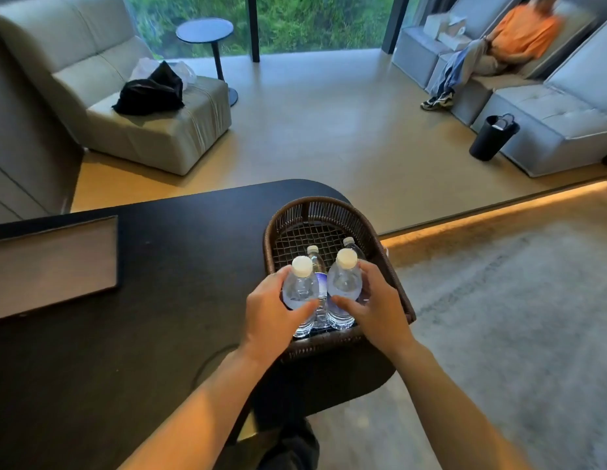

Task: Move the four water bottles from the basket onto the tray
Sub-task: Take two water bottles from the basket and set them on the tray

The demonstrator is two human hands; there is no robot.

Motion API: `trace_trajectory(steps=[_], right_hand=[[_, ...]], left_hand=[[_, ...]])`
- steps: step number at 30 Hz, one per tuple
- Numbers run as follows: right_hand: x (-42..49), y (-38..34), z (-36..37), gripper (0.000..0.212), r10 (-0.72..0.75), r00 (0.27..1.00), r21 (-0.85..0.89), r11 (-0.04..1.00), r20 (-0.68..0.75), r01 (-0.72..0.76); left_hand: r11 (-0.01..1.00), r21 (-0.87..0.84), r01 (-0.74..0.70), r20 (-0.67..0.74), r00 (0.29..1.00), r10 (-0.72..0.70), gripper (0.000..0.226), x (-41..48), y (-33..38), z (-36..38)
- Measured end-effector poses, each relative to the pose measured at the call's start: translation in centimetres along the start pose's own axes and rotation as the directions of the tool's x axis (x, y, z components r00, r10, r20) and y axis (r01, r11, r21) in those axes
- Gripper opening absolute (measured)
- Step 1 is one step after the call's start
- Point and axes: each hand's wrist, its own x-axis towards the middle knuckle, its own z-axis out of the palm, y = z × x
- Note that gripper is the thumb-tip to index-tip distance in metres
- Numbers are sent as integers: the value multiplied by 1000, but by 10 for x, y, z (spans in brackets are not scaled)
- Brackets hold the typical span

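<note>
Left hand (273,308) and right hand (373,301) each wrap a near bottle (300,290) mid-body in the basket (386,262); full, probably heavy, smooth plastic, so grip firmly.

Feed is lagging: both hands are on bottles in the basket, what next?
Probably lift both straight up. The left hand and right hand each wrap a front bottle inside the basket; the tray sits bare to the left.

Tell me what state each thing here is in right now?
Near-left bottle: upright, capped, gripped by the left hand.
Near-right bottle: upright, capped, gripped by the right hand.
Two back bottles: upright in the basket.
Tray: bare.
</note>
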Motion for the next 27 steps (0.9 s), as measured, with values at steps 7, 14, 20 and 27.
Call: trace_trajectory(steps=[7, 14, 20, 27], right_hand=[[-36, -54, 17, 66, -135, 991, 133, 982, 15, 131], [-46, -101, 66, 72, -136, 986, 206, 972, 100, 114], [-43, -139, 119, 68, -200, 973, 267, 950, 118, 163], [-16, -189, 200, 64, -252, 946, 253, 947, 201, 199]], left_hand=[[999, 38, -6, -110, 994, 10, 66, -43, 9, -61], [990, 15, 141, -240, 962, -133, 69, -73, -11, -127], [976, -35, 216, -327, 920, -216, 64, -87, -42, -182], [953, -94, 289, -410, 861, -302, 61, -82, -92, -259]])
